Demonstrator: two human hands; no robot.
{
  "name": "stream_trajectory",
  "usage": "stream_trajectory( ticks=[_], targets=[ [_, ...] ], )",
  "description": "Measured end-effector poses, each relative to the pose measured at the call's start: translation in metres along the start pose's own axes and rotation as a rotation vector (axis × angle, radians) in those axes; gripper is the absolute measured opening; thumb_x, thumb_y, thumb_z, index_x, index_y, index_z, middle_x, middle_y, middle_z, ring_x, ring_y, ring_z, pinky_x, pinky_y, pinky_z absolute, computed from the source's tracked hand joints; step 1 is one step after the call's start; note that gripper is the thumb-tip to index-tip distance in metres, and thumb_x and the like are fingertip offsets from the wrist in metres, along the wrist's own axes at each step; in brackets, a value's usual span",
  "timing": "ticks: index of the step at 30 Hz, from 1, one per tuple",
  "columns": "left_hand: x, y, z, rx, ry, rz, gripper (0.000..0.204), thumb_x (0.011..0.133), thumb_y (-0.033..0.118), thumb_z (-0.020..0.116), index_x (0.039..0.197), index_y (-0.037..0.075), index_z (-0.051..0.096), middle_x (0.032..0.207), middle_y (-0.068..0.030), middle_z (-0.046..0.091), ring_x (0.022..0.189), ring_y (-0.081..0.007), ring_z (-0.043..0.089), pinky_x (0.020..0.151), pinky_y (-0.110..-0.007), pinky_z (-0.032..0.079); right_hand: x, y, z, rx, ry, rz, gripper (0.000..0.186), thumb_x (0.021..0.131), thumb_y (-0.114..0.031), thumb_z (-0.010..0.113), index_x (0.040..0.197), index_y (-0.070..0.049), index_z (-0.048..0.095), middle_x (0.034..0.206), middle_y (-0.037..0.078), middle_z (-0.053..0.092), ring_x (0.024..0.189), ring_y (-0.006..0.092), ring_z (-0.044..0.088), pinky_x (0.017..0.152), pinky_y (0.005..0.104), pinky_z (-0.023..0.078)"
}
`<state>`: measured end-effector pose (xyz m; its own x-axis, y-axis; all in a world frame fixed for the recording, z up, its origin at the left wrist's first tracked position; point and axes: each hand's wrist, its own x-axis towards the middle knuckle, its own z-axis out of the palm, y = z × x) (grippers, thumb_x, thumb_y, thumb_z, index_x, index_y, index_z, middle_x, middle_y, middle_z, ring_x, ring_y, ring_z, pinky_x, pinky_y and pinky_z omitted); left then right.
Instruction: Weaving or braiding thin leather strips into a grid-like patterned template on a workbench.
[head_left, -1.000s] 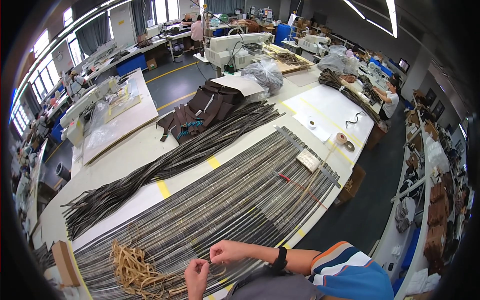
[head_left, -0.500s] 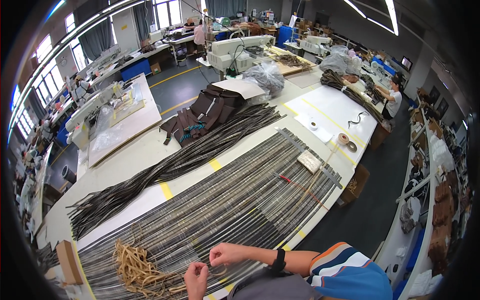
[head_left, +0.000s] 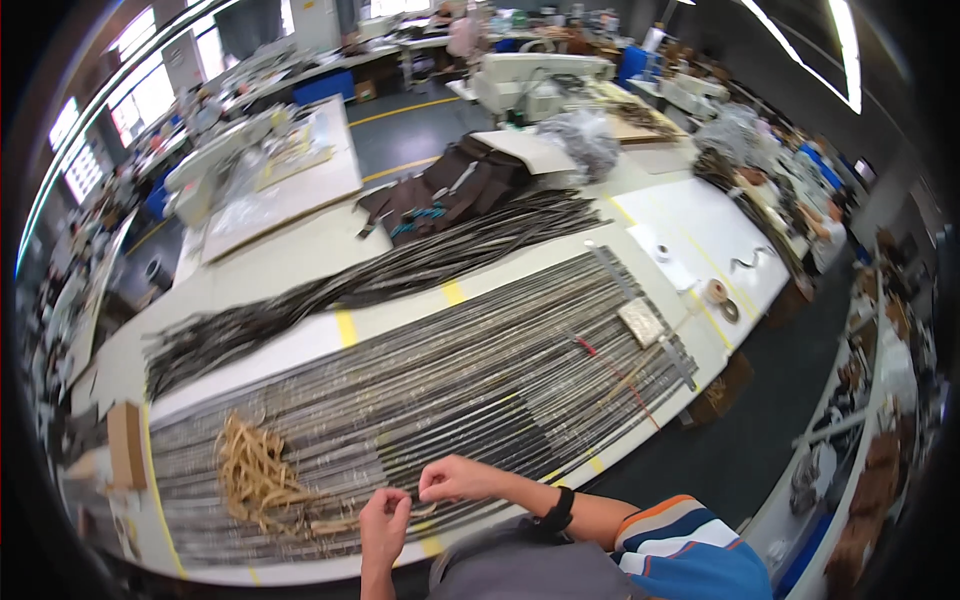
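Observation:
My left hand [head_left: 385,522] is closed in a pinch, thumb against fingers, over the near edge of a layer of long grey-brown strips [head_left: 460,350] laid side by side. Close by on the right, my right hand [head_left: 458,480] is pinched too, its forearm crossing from the right. A thin tan strip [head_left: 424,511] shows between the hands, and both pinches seem to be on it, though blur hides the exact grip. Left of them lies a tangled heap of tan strips [head_left: 255,475], some trailing towards my left hand.
A metal bar [head_left: 648,325] crosses the strips' right end, beside a wrapped white block [head_left: 640,323] and a red-handled tool [head_left: 586,346]. Tape rolls [head_left: 716,291] sit farther right. Behind lie a dark strip bundle [head_left: 400,265] and brown bags [head_left: 450,190]. A cardboard piece [head_left: 126,446] stands left.
The view has shifted, so the table appears higher and turned. My hands stay close together in pinches, the left one slightly raised and moved left in the picture.

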<state>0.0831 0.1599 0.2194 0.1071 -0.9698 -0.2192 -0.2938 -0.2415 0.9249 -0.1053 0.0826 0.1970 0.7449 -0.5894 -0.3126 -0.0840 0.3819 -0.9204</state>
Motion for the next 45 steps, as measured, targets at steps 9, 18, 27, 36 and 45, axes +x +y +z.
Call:
stream_trajectory(
  ticks=[9, 18, 27, 36, 45],
  targets=[
    [-0.009, 0.003, 0.008, -0.003, -0.049, -0.031, 0.012, 0.085, 0.009, 0.058, 0.092, -0.001, 0.058, 0.077, -0.0115, 0.061, 0.068, -0.0199, 0.059, 0.063, -0.032, 0.047, -0.017, 0.007, -0.007, -0.062, 0.122, 0.195, 0.013, 0.082, -0.015, 0.068, 0.085, -0.003, 0.063, 0.067, -0.003, 0.057, 0.054, 0.0029, 0.045, 0.047, 0.0179, 0.035],
    [0.002, -0.116, -0.04, 0.009, -0.015, -0.301, 0.013, 0.085, 0.01, 0.06, 0.093, 0.0, 0.06, 0.072, -0.0014, 0.058, 0.065, -0.0086, 0.053, 0.059, -0.026, 0.045, 0.028, 0.043, 0.001, -0.107, 0.15, 0.333, 0.014, 0.083, -0.016, 0.066, 0.083, -0.003, 0.061, 0.067, -0.002, 0.058, 0.052, 0.0028, 0.045, 0.046, 0.0188, 0.036],
    [0.071, -0.183, -0.05, 0.108, -0.046, -0.237, 0.017, 0.083, 0.012, 0.059, 0.092, -0.002, 0.06, 0.074, -0.0088, 0.062, 0.067, -0.0182, 0.059, 0.063, -0.031, 0.047, 0.078, 0.079, -0.008, -0.204, 0.252, 0.413, 0.014, 0.082, -0.016, 0.066, 0.081, -0.003, 0.062, 0.067, -0.001, 0.058, 0.052, 0.0046, 0.046, 0.047, 0.021, 0.037],
    [0.144, -0.211, -0.04, 0.212, 0.023, -0.126, 0.016, 0.082, 0.009, 0.054, 0.093, -0.001, 0.059, 0.086, -0.0173, 0.061, 0.086, -0.0352, 0.058, 0.076, -0.043, 0.046, 0.122, 0.095, -0.035, -0.209, 0.349, 0.381, 0.011, 0.082, -0.014, 0.066, 0.082, -0.004, 0.063, 0.067, -0.002, 0.057, 0.051, 0.0035, 0.044, 0.046, 0.0199, 0.036],
    [0.182, -0.205, -0.024, 0.411, 0.086, -0.079, 0.019, 0.086, 0.01, 0.053, 0.102, 0.003, 0.062, 0.093, -0.014, 0.058, 0.083, -0.0336, 0.058, 0.075, -0.042, 0.046, 0.17, 0.105, -0.07, -0.214, 0.367, 0.406, 0.015, 0.082, -0.017, 0.066, 0.081, -0.002, 0.062, 0.066, 0.001, 0.059, 0.052, 0.0067, 0.049, 0.046, 0.0232, 0.04]
  ],
)
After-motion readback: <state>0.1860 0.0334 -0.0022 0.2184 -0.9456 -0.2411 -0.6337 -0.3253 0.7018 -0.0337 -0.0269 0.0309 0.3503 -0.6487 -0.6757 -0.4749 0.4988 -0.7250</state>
